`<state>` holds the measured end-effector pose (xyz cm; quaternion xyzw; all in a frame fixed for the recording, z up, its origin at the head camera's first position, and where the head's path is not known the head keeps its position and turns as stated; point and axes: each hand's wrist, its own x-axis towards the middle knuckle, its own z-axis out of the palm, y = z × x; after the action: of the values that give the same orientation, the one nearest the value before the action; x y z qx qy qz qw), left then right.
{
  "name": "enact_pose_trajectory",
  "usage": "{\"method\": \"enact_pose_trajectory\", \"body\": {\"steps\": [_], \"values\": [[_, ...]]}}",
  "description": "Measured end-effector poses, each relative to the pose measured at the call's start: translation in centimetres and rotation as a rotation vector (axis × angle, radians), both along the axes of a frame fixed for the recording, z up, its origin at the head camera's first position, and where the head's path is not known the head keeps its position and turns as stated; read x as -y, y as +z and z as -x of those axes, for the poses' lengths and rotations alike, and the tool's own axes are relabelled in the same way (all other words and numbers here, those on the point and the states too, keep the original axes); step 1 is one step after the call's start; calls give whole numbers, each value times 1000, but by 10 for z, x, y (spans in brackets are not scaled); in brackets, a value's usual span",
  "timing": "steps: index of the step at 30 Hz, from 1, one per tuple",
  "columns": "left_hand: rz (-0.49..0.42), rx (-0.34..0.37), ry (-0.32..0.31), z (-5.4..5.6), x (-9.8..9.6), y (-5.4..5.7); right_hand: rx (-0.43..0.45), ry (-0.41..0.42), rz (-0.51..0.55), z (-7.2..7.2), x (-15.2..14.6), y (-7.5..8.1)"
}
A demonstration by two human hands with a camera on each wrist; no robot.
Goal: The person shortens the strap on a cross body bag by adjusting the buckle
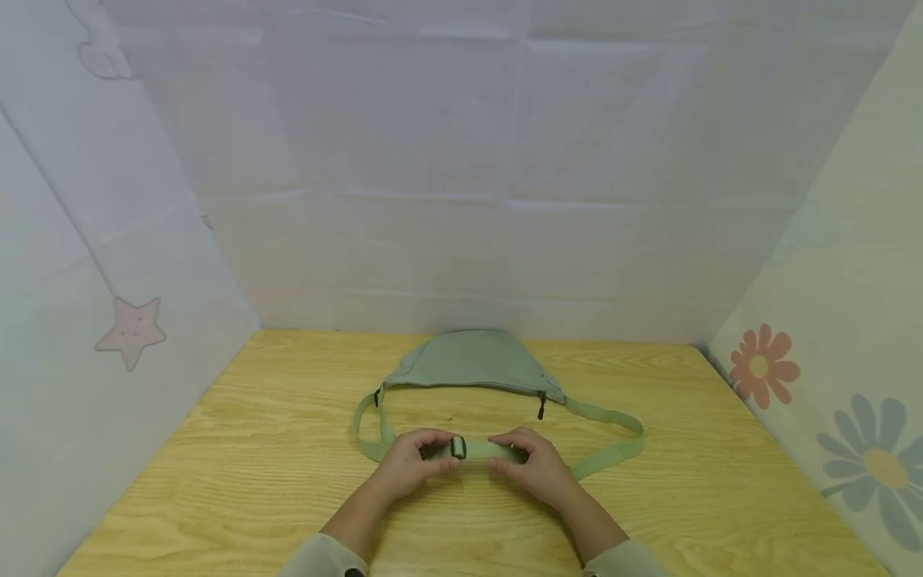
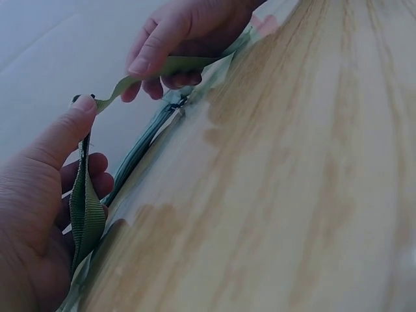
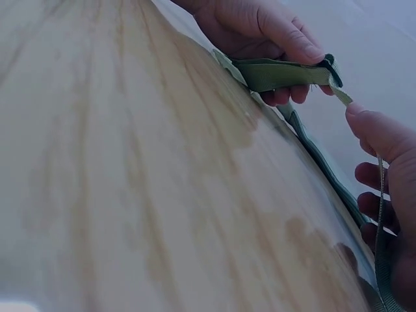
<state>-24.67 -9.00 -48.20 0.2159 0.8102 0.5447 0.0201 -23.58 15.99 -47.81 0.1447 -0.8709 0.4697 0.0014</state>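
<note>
A grey-green waist bag (image 1: 469, 359) lies at the far side of the table, its light green strap (image 1: 606, 457) looping toward me on both sides. My left hand (image 1: 413, 463) pinches the strap right at a dark slider buckle (image 1: 458, 447), thumb in front and fingers behind. Doubled webbing (image 2: 88, 218) runs down through the left palm. A short way to the right, my right hand (image 1: 532, 466) pinches the same strap between thumb and fingers. The strap stretches between both hands, raised over the table in the wrist views.
The wood-grain table (image 1: 252, 473) is bounded by a pale sheet wall (image 1: 461, 200) behind and printed side walls with a star (image 1: 132, 330) and flowers (image 1: 764, 367). A dark zipper pull (image 1: 542, 407) hangs from the bag's right front edge.
</note>
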Motion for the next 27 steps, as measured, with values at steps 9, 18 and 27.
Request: {"method": "enact_pose_trajectory", "body": {"steps": [9, 18, 27], "values": [[-7, 12, -8, -2, 0, 3, -46, 107, -17, 0, 12, 3], [-32, 35, -33, -1, -1, 3, 24, 28, 100, 0, 20, 1], [-34, 33, -65, -2, -2, 4, 81, 42, 204, -2, 29, 4]]}}
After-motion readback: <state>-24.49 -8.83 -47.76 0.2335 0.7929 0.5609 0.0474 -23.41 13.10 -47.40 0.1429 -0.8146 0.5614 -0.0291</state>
